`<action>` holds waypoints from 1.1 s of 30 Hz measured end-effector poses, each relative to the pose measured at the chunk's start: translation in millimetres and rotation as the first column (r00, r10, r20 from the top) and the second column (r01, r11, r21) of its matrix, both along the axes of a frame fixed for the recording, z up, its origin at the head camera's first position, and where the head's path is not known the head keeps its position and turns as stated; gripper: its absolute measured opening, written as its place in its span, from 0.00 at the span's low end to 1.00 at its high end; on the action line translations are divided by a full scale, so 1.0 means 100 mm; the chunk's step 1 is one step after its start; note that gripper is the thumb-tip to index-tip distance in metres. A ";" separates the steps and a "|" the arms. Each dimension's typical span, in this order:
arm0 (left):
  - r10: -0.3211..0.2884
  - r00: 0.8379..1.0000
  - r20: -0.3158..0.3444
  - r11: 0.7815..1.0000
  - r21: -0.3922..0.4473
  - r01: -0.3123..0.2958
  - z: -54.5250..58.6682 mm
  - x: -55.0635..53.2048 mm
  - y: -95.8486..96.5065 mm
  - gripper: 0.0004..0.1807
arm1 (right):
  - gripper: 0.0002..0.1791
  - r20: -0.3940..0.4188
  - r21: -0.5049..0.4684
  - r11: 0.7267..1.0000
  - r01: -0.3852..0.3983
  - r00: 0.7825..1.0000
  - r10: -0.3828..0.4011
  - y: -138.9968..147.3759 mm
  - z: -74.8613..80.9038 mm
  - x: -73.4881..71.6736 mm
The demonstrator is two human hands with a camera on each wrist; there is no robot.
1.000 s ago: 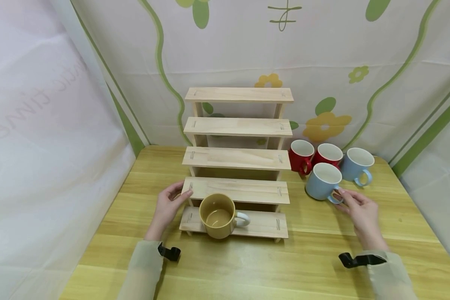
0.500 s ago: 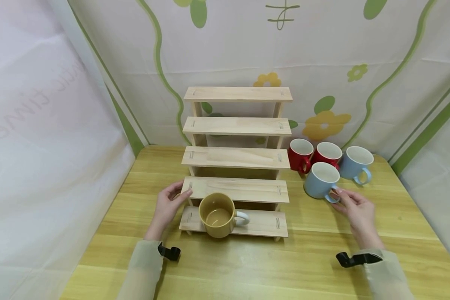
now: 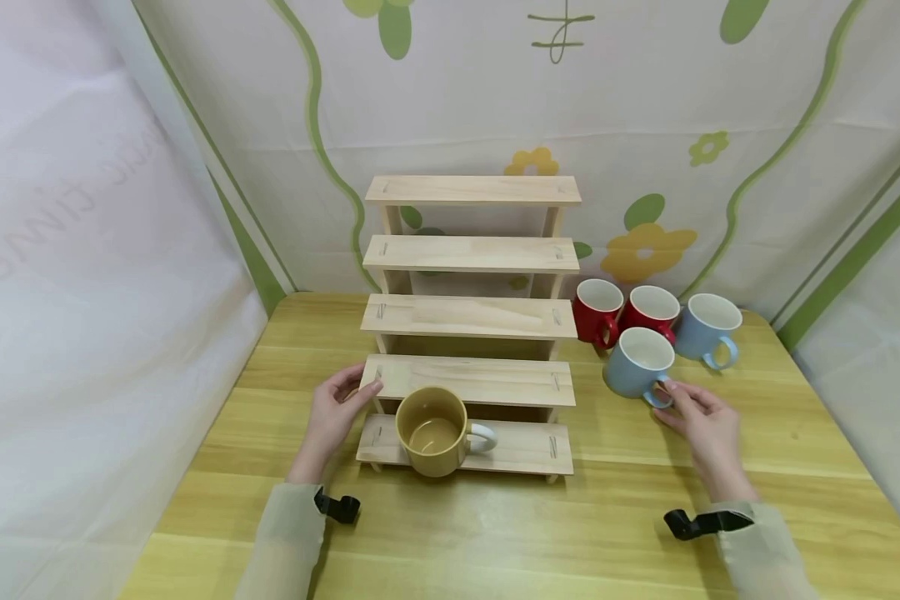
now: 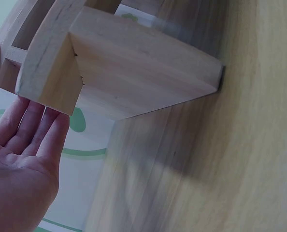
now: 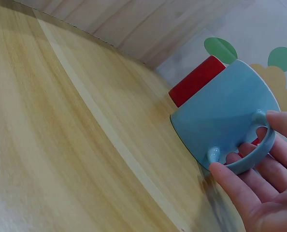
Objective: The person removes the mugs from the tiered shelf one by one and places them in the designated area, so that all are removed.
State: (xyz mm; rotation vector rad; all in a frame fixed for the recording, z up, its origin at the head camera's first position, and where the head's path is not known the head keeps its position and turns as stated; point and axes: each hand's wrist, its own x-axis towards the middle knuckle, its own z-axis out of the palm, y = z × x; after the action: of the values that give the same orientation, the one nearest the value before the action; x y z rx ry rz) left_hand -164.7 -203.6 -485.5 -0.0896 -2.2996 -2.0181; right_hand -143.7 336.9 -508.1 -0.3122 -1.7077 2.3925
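Observation:
My right hand (image 3: 708, 429) pinches the handle of a light blue mug (image 3: 633, 375), upright with its white inside facing up. Thumb and fingers curl round that handle in the right wrist view, where the blue mug (image 5: 221, 113) overlaps a red one. On the left, my left hand (image 3: 333, 417) holds the end of the second-lowest board of a wooden tiered shelf (image 3: 495, 379), thumb on top. The left wrist view has the left hand's fingers (image 4: 30, 128) against the shelf's side. A mustard mug (image 3: 427, 458) with a white handle sits on the lowest board.
Behind the held mug stand two red mugs (image 3: 592, 321) and another light blue mug (image 3: 708, 325), close together right of the shelf. All rest on a wood-grain table (image 3: 495, 533). Printed white cloth (image 3: 450, 108) hangs behind the shelf and at both sides.
The right hand and the held blue mug have shifted slightly left. My left hand keeps its hold on the shelf, and the other mugs stay put while the head view drifts a little.

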 end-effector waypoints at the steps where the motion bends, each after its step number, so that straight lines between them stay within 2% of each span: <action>1: -0.001 1.000 0.000 1.000 -0.002 0.001 0.00 0.00 0.00 0.27 | 0.15 0.004 0.002 1.000 -0.002 1.000 0.002 0.00 0.00 0.00; 4: -0.001 1.000 0.001 1.000 -0.009 0.001 -0.01 0.00 0.00 0.27 | 0.17 0.019 0.045 0.999 -0.010 1.000 0.009 0.02 -0.01 0.01; 8: 0.000 1.000 -0.001 1.000 -0.016 0.000 -0.02 -0.01 0.00 0.27 | 0.20 0.063 0.162 0.987 -0.012 0.998 0.002 0.04 0.02 0.01; 12: 0.003 1.000 0.002 1.000 -0.015 -0.003 -0.02 -0.01 0.00 0.27 | 0.16 0.105 0.255 0.967 0.016 0.993 -0.044 0.06 0.08 0.02; 15: 0.004 1.000 0.004 1.000 -0.013 -0.004 -0.02 -0.01 0.00 0.27 | 0.14 0.117 0.334 0.941 0.051 0.989 -0.095 0.07 0.15 0.02; 17: 0.004 1.000 0.003 1.000 -0.011 -0.004 -0.02 -0.02 -0.01 0.27 | 0.18 0.118 0.404 0.912 0.066 0.985 -0.124 0.07 0.22 0.03; 22: 0.006 1.000 -0.004 1.000 -0.006 -0.006 -0.03 -0.02 -0.01 0.26 | 0.25 0.082 0.519 0.848 0.105 0.982 -0.172 0.05 0.42 0.05; 26: 0.008 1.000 -0.007 1.000 -0.004 -0.008 -0.03 -0.01 -0.01 0.26 | 0.24 0.036 0.535 0.833 0.142 0.981 -0.190 0.00 0.58 0.05; 30: 0.007 1.000 -0.009 1.000 -0.002 -0.007 -0.02 -0.01 -0.01 0.26 | 0.22 -0.010 0.572 0.804 0.161 0.982 -0.190 -0.07 0.74 0.07; 33: 0.007 1.000 -0.008 1.000 -0.003 -0.007 -0.02 -0.01 0.00 0.26 | 0.22 -0.045 0.569 0.804 0.174 0.982 -0.181 -0.13 0.85 0.08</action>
State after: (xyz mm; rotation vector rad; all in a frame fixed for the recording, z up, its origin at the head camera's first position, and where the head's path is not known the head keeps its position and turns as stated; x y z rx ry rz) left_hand -166.2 -204.0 -487.6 -0.0890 -2.2944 -2.0076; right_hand -136.1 324.0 -423.5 -0.3659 -2.1841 1.6406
